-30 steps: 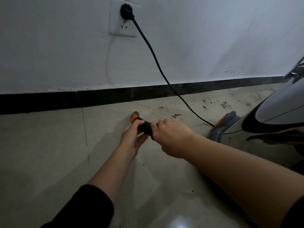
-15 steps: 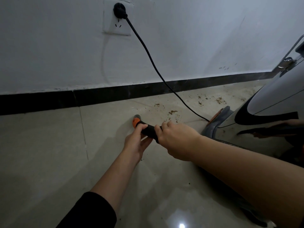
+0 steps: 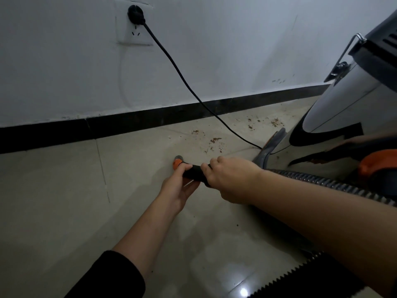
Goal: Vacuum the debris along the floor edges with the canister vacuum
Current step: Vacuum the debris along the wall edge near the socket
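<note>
Both hands grip the black vacuum hose end (image 3: 194, 174), whose orange-ringed nozzle tip (image 3: 177, 162) points at the tiled floor. My left hand (image 3: 179, 186) holds it from below near the tip. My right hand (image 3: 229, 179) wraps it just behind. Brown debris (image 3: 215, 140) lies scattered on the tiles near the black baseboard (image 3: 129, 123), with more debris (image 3: 275, 122) further right. The silver canister vacuum (image 3: 352, 108) stands at the right, and its ribbed hose (image 3: 326, 183) runs behind my right forearm.
A black power cord (image 3: 182, 80) runs from the plug in the white wall socket (image 3: 135, 24) down across the floor to the canister. A grey and orange vacuum foot (image 3: 270, 147) rests on the tiles beside the debris.
The view has shifted so the canister shows larger at the right. Both hands keep their hold on the hose end, with the nozzle slightly nearer me and away from the baseboard.
</note>
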{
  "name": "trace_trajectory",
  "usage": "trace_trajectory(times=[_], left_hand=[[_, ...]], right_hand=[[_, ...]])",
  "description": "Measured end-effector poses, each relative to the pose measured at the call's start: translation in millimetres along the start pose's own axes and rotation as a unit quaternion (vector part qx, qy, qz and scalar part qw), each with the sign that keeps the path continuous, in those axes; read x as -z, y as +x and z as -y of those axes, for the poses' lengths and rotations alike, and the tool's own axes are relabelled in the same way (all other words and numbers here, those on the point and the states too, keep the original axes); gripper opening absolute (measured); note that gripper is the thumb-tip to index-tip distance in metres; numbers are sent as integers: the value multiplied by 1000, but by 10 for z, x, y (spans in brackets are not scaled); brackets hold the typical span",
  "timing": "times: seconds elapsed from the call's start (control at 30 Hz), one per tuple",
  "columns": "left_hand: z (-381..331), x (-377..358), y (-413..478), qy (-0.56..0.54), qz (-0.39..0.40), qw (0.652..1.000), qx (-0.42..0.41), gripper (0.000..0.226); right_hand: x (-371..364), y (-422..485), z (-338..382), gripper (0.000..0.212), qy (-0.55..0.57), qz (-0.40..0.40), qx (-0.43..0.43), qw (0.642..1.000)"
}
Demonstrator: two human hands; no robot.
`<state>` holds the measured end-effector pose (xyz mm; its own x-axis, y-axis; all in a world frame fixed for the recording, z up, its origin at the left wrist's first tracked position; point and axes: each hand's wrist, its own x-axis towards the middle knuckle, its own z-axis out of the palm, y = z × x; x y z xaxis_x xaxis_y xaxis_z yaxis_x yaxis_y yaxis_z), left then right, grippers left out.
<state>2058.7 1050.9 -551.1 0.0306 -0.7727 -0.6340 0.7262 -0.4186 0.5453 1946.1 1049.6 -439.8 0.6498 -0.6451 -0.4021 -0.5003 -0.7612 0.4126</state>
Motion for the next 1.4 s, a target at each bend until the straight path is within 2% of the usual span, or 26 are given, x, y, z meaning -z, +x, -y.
trace_trajectory(times=[0.23,0.5,0.63,0.87,1.0,1.2,1.3,1.4], left_hand=[[-221,188,-182,73,15,997,16,11],[-206,403,-441,78,18,997,21,11],[-141,327,-433,79,11,997,13,7],[-80,76,-184,77,4,997,22,24],[-186,-195,9,71,-4,997,17,22],[-467,-481,-10,83,-71,993,33,25],[-580,-625,-213,86,-105,989,55,7],[-753,-796,-434,98,-125,985,70,11]], right_hand=[[142,-33,-41,48,82,8,13,996],[212,-113,93,42,81,-11,57,995],[163,-146,88,44,68,-8,53,996],[129,-71,-80,39,45,18,42,998],[176,101,-333,32,60,30,21,998],[338,162,-489,31,168,9,-23,985],[435,58,-501,35,188,13,-9,982],[626,-83,-633,38,222,30,-5,974]])
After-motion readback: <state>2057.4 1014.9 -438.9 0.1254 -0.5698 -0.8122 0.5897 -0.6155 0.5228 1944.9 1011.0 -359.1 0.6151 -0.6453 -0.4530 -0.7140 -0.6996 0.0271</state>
